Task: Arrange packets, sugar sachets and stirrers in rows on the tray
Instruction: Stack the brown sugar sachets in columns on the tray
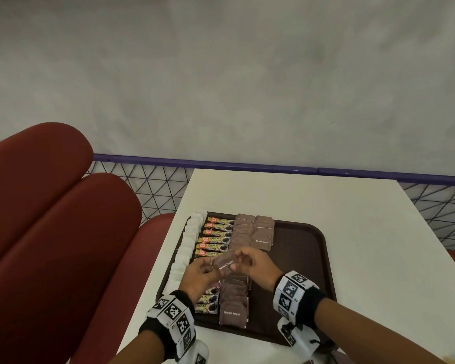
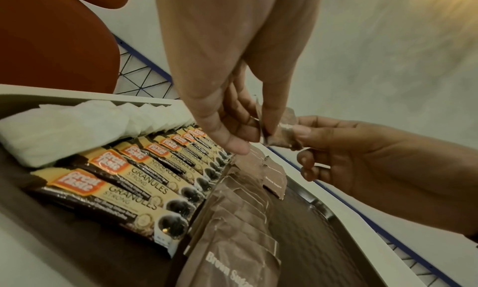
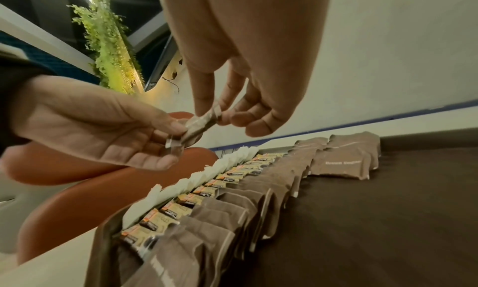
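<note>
A brown sugar sachet (image 1: 226, 264) is pinched by the left hand (image 1: 199, 275) and the right hand (image 1: 258, 266) above the tray (image 1: 300, 271). It should be laid flat beside the short second sugar row (image 1: 263, 236), edges lined up

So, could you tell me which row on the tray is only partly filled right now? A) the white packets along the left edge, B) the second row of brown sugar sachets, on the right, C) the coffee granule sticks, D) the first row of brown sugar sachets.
B: the right-hand brown sugar row covers only the far end of the tray, while both hands hold another brown sugar sachet above it.
</note>
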Motion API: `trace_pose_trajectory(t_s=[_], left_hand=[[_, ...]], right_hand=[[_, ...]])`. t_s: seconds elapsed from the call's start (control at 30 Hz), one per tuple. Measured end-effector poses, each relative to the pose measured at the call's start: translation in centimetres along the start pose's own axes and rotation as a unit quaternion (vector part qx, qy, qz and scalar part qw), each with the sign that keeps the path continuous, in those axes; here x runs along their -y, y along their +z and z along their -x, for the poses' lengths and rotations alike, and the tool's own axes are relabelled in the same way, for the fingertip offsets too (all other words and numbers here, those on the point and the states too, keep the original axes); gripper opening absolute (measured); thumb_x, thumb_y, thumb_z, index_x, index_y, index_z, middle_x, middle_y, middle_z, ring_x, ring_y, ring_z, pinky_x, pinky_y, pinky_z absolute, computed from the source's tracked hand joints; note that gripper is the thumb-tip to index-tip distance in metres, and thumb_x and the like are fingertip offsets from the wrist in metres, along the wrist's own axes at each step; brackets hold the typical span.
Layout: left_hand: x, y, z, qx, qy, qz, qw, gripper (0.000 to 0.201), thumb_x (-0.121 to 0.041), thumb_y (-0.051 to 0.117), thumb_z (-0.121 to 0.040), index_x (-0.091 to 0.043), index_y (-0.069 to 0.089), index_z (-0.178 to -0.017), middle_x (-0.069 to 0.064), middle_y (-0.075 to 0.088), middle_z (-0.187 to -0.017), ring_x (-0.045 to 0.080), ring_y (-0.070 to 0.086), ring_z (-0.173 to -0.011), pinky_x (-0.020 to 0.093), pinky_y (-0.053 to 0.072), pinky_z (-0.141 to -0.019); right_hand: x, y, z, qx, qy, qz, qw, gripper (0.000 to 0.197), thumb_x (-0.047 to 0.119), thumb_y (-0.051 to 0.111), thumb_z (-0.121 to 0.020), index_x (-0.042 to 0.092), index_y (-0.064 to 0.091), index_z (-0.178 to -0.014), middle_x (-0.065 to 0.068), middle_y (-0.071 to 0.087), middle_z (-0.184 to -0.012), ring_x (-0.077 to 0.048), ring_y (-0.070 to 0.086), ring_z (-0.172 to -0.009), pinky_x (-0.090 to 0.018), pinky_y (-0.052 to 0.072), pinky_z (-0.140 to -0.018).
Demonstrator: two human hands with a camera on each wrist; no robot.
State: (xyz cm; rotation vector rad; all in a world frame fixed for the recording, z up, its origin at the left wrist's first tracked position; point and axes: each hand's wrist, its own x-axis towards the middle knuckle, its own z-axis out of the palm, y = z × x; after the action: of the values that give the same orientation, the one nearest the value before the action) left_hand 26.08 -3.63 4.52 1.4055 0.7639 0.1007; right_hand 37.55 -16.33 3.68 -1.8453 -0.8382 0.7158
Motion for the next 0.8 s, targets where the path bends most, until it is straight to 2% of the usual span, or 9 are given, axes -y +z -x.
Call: trace_pose_trajectory(t_s=[0.07,0.13,0.2,0.3,0.43,0.6,0.8], left_hand=[[0.0,0.3,-0.1,-0.002,0.014,0.007,1.000,0.027,0.003,0.067,-0.079,-0.007,0.056,-0.102,0.005,0.065,-0.081,0.015,0.062,-0.075,0.018,0.051,-0.057],[0.0,0.3,-0.4,-0.013,0.016,0.023,1.000,0.029,0.009,0.061,-0.082,-0.006,0.055,-0.106,0.006,0.065,-0.083,0.014,0.061,-0.077,0.019,0.051,-0.061],[0.1,0.0,-0.6,-0.026,0.016,0.027,0.999,0.030,0.011,0.057,-0.084,-0.004,0.054,-0.110,0.007,0.065,-0.089,0.013,0.060,-0.082,0.020,0.051,-0.066],[0.5,-0.6,-0.8,-0.031,0.016,0.022,0.999,0.029,0.010,0.055,-0.085,-0.004,0.055,-0.110,0.008,0.064,-0.094,0.014,0.059,-0.087,0.021,0.051,-0.071],[1.2,-1.5,-0.9,-0.025,0.013,0.024,0.999,0.025,0.008,0.056,-0.086,-0.006,0.058,-0.107,0.008,0.065,-0.096,0.014,0.060,-0.091,0.021,0.051,-0.070],[1.7,-2.3,-1.0,-0.012,0.009,0.014,1.000,0.023,0.007,0.057,-0.086,-0.013,0.060,-0.097,0.009,0.066,-0.095,0.018,0.061,-0.093,0.022,0.052,-0.072],[1.7,-2.6,-0.9,-0.003,0.014,0.003,1.000,0.025,0.008,0.057,-0.085,-0.012,0.061,-0.101,0.010,0.067,-0.097,0.016,0.063,-0.092,0.019,0.052,-0.069]], right_hand=[[-0.1,-0.3,-0.3,-0.016,0.018,0.008,1.000,0.006,0.009,0.065,-0.083,0.012,0.062,-0.087,0.003,0.054,-0.077,-0.003,0.047,-0.070,-0.008,0.037,-0.064],[-0.5,-0.8,-0.7,-0.077,0.058,-0.012,0.995,0.012,0.009,0.064,-0.084,0.019,0.058,-0.080,0.003,0.055,-0.078,-0.009,0.051,-0.074,-0.009,0.040,-0.066],[-1.6,-1.8,-1.4,-0.162,0.128,-0.018,0.978,0.005,0.013,0.065,-0.084,0.014,0.061,-0.087,-0.001,0.059,-0.087,-0.016,0.056,-0.085,-0.019,0.042,-0.074],[-3.5,-3.4,-2.4,-0.225,0.217,0.013,0.950,0.021,0.017,0.065,-0.084,0.005,0.063,-0.101,-0.010,0.064,-0.100,-0.026,0.059,-0.100,-0.028,0.042,-0.084],[-4.8,-4.0,-3.3,-0.216,0.260,0.070,0.939,0.020,0.017,0.062,-0.086,0.004,0.062,-0.102,-0.014,0.065,-0.104,-0.030,0.060,-0.101,-0.029,0.045,-0.083],[-5.7,-3.6,-4.3,-0.211,0.300,0.148,0.918,0.009,0.026,0.058,-0.087,0.017,0.055,-0.086,-0.016,0.063,-0.105,-0.032,0.059,-0.096,-0.034,0.049,-0.083],[-5.2,-3.5,-4.6,-0.171,0.303,0.269,0.898,0.029,0.030,0.054,-0.090,0.009,0.053,-0.111,-0.017,0.056,-0.117,-0.033,0.050,-0.112,-0.036,0.041,-0.095]])
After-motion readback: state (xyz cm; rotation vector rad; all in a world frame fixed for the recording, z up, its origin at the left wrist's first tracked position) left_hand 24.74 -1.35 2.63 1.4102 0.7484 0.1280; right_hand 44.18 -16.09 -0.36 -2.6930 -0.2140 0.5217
